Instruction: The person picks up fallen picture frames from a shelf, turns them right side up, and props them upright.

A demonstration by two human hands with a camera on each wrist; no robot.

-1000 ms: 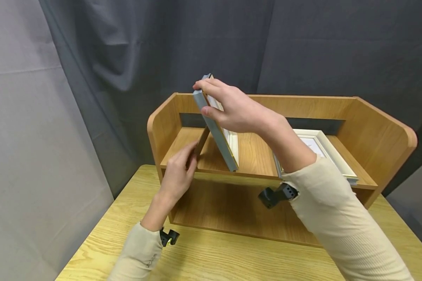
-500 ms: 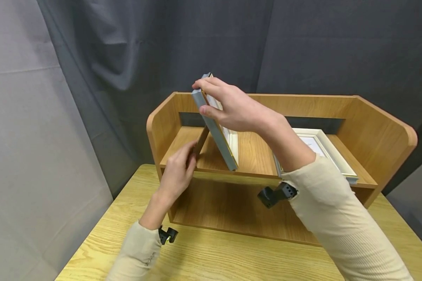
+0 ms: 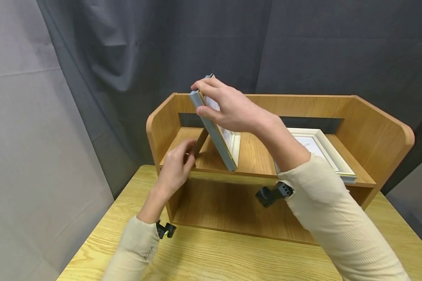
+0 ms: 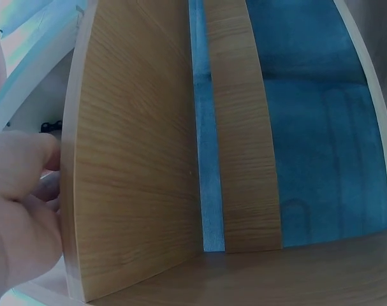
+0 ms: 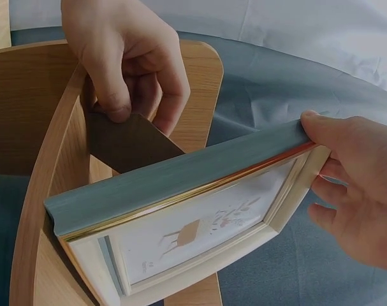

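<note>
A grey-edged picture frame (image 3: 216, 134) with a cream and gold front (image 5: 199, 223) stands tilted on the top board of a wooden desk shelf (image 3: 253, 156). My right hand (image 3: 228, 105) grips its upper end, fingers over the top edge. My left hand (image 3: 177, 166) pinches the frame's dark back stand (image 5: 126, 140) behind it, near the shelf's left side panel (image 4: 129, 159). In the right wrist view both hands show, the left hand (image 5: 126, 60) above the stand and the right hand (image 5: 352, 185) at the frame's end.
A second cream frame (image 3: 320, 150) lies flat on the right part of the same board. The shelf stands on a light wooden table (image 3: 211, 257) before dark and grey curtains (image 3: 126, 47). The lower compartment (image 3: 225, 207) holds nothing.
The frame has leaned slightly further left at its top. My left hand has shifted a little on the back stand. Otherwise both hands keep their holds.
</note>
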